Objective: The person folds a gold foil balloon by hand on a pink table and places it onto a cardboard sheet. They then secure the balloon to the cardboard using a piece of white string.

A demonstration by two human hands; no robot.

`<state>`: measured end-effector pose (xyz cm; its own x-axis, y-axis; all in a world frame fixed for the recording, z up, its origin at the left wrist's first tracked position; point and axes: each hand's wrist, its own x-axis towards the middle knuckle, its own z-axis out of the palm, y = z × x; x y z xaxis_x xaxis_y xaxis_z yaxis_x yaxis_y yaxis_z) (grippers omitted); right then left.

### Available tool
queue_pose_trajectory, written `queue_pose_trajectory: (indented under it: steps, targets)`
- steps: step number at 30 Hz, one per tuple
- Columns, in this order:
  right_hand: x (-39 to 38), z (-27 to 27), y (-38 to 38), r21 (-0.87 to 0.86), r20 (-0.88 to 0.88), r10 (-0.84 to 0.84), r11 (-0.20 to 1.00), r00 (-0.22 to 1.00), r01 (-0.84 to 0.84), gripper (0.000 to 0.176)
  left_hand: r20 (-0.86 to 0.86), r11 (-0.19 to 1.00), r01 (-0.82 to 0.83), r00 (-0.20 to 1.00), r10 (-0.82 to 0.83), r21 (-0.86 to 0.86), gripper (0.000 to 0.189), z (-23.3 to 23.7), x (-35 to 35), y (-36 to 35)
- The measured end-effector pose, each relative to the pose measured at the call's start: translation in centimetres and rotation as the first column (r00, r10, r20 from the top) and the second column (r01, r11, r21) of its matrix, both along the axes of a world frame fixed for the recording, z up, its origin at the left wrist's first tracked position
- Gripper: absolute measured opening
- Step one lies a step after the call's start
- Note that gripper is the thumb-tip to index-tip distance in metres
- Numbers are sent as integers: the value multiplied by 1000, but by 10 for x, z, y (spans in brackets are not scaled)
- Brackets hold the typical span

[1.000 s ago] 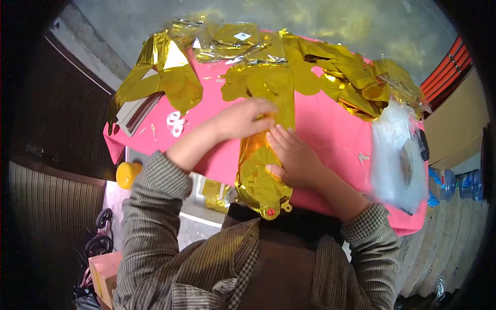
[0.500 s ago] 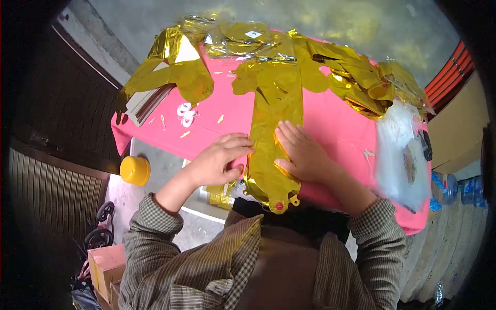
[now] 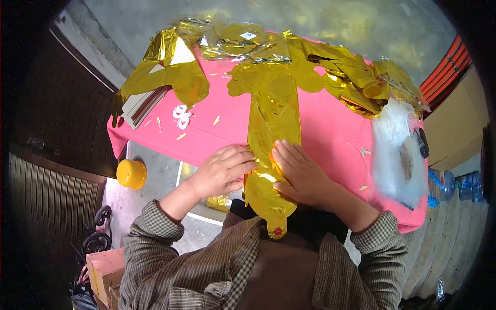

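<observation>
"Head view first: where does the gold foil balloon (image 3: 274, 121) lie from our hands?"

"Directly between them, flat on the pink tablecloth (image 3: 330, 139). Its long axis runs straight away from our body, and its narrow tab (image 3: 278, 231), marked with a red dot, points at us beyond the near table edge."

"Which hand is nearer?"

"Both touch it. Our right hand (image 3: 302, 173) lies opened out, palm down, over the right edge, grasping nothing. Our left hand (image 3: 222, 169) is loosely curled at the left edge; we can't tell whether its fingers pinch the foil."

"Anything in the way?"

"Not between our palms. Beyond the far end sits the clear-wrapped foil packet (image 3: 245, 42), and a crumpled gold foil pile (image 3: 356, 77) crowds the far right. White string coils (image 3: 182, 117) lie left, well apart; clear plastic bags (image 3: 395, 150) rest right."
</observation>
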<state>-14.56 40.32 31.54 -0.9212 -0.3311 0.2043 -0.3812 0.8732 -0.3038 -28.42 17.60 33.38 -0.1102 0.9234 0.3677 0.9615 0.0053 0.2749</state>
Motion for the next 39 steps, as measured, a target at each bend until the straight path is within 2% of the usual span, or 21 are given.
queue_pose_trajectory:
  steps: [7, 10, 11, 12, 16, 18, 19, 24, 26, 28, 29, 30, 31, 32, 33, 34, 35, 36, 37, 38, 39]
  targets:
    - [-2, 2, 1, -11, 41, -3, 1000, 999, 3, 69, -5, 997, 50, 999, -50, 64, 35, 4, -5, 9]
    - [-3, 0, 8, -130, 117, 4, 991, 993, 11, 63, -29, 995, 88, 996, -87, 35, 32, 6, -10, 12]
    - [-3, -3, 13, -370, 177, 25, 928, 984, 43, 57, -31, 995, 92, 995, -91, 38, 32, 3, -11, 13]
    - [-2, -5, 19, -584, 230, 61, 807, 971, 87, 52, 5, 996, 84, 996, -84, 39, 30, -2, -13, 13]
    - [9, 10, 46, -517, 236, 53, 852, 970, 79, 47, 64, 995, 24, 998, -30, 95, 25, -6, -9, 14]
    - [16, 25, 49, -329, 128, 46, 944, 991, -1, 46, 142, 994, -15, 990, 0, 105, 23, -7, -10, 14]
    - [18, 23, 47, -327, 127, 44, 945, 991, 0, 46, 219, 993, -53, 975, 29, 108, 21, -9, -10, 15]
    - [12, 17, 29, -334, -67, -51, 942, 996, 26, 43, 338, 986, -109, 939, 61, 126, 19, -14, -11, 18]
    - [2, 10, 34, -353, -33, -21, 936, 999, 8, 36, 355, 985, -129, 931, 80, 117, 21, -8, -11, 20]
    - [-7, 9, 37, -365, 1, 7, 931, 1000, -6, 29, 637, 960, -226, 718, 279, -167, 14, 2, -9, 21]
    - [-12, 10, 34, -439, 43, -87, 893, 995, 97, 23, 636, 960, -227, 720, 279, -163, 14, 3, -11, 23]
    - [-17, 11, 33, -505, 92, -174, 841, 981, 196, 19, 788, 958, -200, 547, 284, -206, 13, 6, -16, 27]
    - [-24, 12, 34, -504, 89, -170, 842, 981, 192, 19, 895, 956, -164, 343, 285, -242, 11, 8, -22, 32]
    - [-35, 14, 38, -575, 217, -158, 776, 963, 257, 20, 913, 950, -163, 274, 302, -266, 9, 17, -27, 39]
    - [-46, 15, 43, -630, 342, -132, 703, 930, 331, 22, 913, 950, -166, 274, 302, -265, 9, 13, -37, 44]
    - [-61, 5, 54, -629, 340, -132, 704, 931, 330, 22, 890, 932, -176, 284, 356, -316, 9, 4, -49, 50]
    - [-77, -11, 70, -512, 307, -139, 810, 941, 287, 21, 865, 912, -187, 293, 406, -365, 10, -3, -61, 57]
    - [-85, -20, 78, -379, 276, -140, 893, 951, 242, 22, 791, 873, -193, 369, 488, -448, 12, -6, -68, 63]
    - [-86, -15, 76, -377, 276, -142, 894, 951, 243, 22, 792, 874, -192, 369, 486, -447, 12, -3, -69, 66]
    - [-87, -10, 73, -417, 521, -214, 780, 826, 466, 23, 782, 844, -183, 320, 535, -503, 11, 2, -69, 70]
    - [-87, -4, 71, -386, 733, -231, 634, 640, 671, 24, 766, 813, -171, 272, 582, -557, 11, 5, -70, 73]
